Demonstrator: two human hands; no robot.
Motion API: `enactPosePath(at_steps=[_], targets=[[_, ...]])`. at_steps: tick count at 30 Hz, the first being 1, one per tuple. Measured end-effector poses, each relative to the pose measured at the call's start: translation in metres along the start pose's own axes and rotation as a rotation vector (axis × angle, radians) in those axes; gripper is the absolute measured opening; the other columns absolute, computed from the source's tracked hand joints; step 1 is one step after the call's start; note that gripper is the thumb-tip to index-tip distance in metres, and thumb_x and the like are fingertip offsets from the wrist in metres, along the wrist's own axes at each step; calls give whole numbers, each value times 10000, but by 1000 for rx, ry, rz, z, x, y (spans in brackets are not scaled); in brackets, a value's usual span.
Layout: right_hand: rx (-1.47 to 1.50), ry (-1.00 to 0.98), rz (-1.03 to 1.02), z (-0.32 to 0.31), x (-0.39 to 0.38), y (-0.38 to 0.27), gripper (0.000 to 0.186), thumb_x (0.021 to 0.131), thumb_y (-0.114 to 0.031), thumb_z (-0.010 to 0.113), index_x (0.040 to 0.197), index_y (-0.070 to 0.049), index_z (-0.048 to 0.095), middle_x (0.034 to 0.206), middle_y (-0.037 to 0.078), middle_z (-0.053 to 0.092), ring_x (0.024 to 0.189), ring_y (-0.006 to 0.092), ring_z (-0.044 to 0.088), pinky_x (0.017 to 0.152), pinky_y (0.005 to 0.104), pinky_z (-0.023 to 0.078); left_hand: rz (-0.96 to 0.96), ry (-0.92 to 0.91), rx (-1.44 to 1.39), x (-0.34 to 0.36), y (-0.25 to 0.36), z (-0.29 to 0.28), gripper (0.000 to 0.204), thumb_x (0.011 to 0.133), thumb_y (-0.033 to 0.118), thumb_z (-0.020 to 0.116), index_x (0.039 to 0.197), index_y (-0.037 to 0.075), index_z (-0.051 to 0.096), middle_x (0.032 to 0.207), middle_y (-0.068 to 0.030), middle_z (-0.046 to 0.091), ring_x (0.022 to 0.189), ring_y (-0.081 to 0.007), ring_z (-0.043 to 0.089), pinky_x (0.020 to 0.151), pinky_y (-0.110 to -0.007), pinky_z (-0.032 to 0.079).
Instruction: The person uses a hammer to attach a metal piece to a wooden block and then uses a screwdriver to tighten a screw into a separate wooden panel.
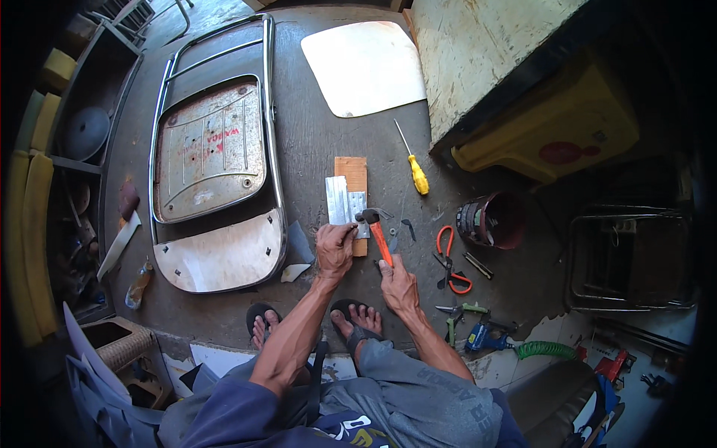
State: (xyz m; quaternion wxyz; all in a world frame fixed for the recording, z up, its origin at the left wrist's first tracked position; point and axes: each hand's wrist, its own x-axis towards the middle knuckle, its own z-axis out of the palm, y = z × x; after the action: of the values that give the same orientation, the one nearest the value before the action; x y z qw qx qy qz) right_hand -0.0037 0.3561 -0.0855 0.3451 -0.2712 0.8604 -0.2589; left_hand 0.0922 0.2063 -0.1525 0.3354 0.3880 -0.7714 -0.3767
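My right hand is wrapped round the orange handle of a hammer. The dark hammer head is just above a bent strip of silvery sheet metal, close to my left fingertips. Beneath the metal lies a flat wooden board on the floor. My left hand is closed in a pinch at the metal's lower edge; whatever its fingers grip is too small or hidden to make out. Small dark pieces and a washer lie beside the board, to the right.
A folding chair frame with a rusty seat lies at the left. Right of the board are a yellow-handled screwdriver, orange-handled scissors, a tin can and a blue air tool. A pale panel lies farther off.
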Motion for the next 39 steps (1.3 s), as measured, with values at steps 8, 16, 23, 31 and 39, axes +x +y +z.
enactPosePath(at_steps=[8, 16, 23, 31, 39], targets=[[88, 10, 83, -5, -4, 1, 367, 1039, -432, 478, 1098, -72, 514, 826, 273, 654, 865, 528, 632, 697, 587, 466, 54, -65, 60, 6, -8, -2, 127, 861, 135, 740, 975, 81, 756, 835, -90, 700, 821, -286, 640, 842, -396, 471], [106, 6, 47, -15, -9, -2, 378, 1042, -439, 482, 1104, -69, 525, 778, 246, 647, 815, 510, 642, 660, 559, 467, 166, -93, 93, 5, -6, -3, 119, 859, 105, 737, 974, 74, 742, 812, -77, 696, 820, -262, 648, 924, -425, 448], [63, 193, -285, -25, -30, -15, 296, 1036, -325, 547, 1163, -58, 533, 744, 230, 641, 707, 484, 650, 569, 516, 495, 244, -161, 120, 6, -15, -5, 148, 829, 76, 708, 976, 80, 724, 840, -61, 704, 855, -250, 648, 965, -495, 433], [-204, 244, -396, -24, -33, -4, 292, 999, -258, 604, 1213, -71, 536, 835, 208, 683, 678, 428, 676, 520, 487, 519, 228, -193, 79, 8, -14, -5, 212, 775, -9, 682, 980, 37, 710, 878, -85, 700, 894, -272, 648, 958, -445, 488], [-134, 249, -362, -28, -44, -10, 237, 998, -230, 595, 1163, -72, 530, 794, 234, 667, 691, 470, 655, 548, 524, 506, 250, -192, 90, -1, -17, -4, 214, 786, 21, 721, 998, 47, 721, 941, -73, 730, 894, -262, 662, 941, -444, 499]])
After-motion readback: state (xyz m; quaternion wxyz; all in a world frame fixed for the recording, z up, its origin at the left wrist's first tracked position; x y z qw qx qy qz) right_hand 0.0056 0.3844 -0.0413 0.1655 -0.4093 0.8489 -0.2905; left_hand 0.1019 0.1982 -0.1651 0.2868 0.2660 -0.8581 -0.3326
